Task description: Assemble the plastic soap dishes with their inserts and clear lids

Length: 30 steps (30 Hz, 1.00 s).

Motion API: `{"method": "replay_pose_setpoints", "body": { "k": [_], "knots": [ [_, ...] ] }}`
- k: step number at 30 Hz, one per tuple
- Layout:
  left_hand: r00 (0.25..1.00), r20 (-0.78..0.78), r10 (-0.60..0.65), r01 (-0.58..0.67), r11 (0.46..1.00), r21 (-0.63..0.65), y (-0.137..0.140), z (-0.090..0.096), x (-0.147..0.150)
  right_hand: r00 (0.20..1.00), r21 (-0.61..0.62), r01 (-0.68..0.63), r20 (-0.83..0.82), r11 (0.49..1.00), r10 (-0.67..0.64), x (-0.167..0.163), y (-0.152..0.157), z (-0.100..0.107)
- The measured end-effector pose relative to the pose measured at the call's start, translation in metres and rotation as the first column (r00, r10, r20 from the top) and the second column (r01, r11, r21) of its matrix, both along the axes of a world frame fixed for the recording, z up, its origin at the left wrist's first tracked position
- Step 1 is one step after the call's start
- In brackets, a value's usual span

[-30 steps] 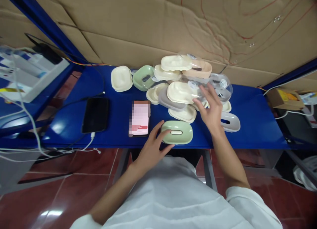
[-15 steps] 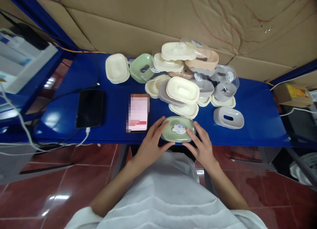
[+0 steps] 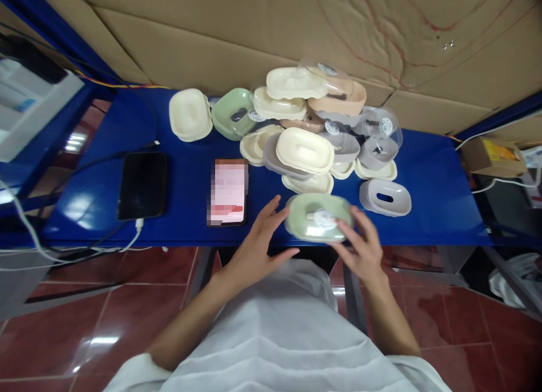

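Observation:
A green oval plastic box [image 3: 311, 204] with a clear lid and a round white label is at the table's front edge, slightly blurred by motion. My right hand [image 3: 363, 246] grips its right end, thumb at the near side and fingers over the lid. My left hand [image 3: 259, 242] is open at the box's left, fingers and thumb spread; the index fingertip is close to the rim, and I cannot tell if it touches. Behind the box lie a cream lid [image 3: 305, 150] and another cream lid [image 3: 311, 183]. To the right lies a lilac-grey oval part [image 3: 400, 199] with a slot.
A phone [image 3: 228, 191] with a lit screen and a black tablet-like device [image 3: 143, 186] on a white cable lie on the blue table [image 3: 444, 211], left. Cream, green, peach and grey box parts [image 3: 336, 101] are piled at the back against a cardboard wall [image 3: 237, 30].
The green box has moved right in my right hand and looks lifted a little. My left hand has let go of its left end and opened wider.

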<state>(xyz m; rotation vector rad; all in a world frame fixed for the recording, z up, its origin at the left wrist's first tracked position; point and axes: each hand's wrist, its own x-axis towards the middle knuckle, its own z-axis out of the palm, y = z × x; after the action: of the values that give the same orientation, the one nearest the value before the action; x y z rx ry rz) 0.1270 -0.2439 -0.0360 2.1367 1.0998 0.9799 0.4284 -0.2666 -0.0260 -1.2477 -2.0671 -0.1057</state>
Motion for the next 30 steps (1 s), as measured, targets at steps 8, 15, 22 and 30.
{"method": "replay_pose_setpoints", "body": {
  "k": [8, 15, 22, 30],
  "knots": [
    [0.950, -0.308, 0.060, -0.001, 0.982, 0.188, 0.026, 0.004, 0.018, 0.704, 0.166, 0.708, -0.237, 0.687, -0.669, 0.212, 0.044, -0.018],
    [0.926, -0.371, 0.073, -0.006, 0.984, 0.179, 0.032, 0.007, 0.026, 0.669, -0.065, 0.740, -0.033, 0.669, -0.743, 0.233, 0.073, -0.031],
    [0.957, -0.284, 0.060, -0.011, 0.985, 0.171, 0.031, 0.014, 0.024, 0.923, -0.034, 0.377, 0.091, 0.926, -0.373, 0.138, 0.035, -0.010],
    [0.942, -0.315, -0.117, 0.191, 0.957, 0.217, 0.003, 0.008, 0.024, 0.969, -0.155, 0.101, 0.239, 0.983, -0.062, 0.023, -0.009, 0.002]
  ]
}}
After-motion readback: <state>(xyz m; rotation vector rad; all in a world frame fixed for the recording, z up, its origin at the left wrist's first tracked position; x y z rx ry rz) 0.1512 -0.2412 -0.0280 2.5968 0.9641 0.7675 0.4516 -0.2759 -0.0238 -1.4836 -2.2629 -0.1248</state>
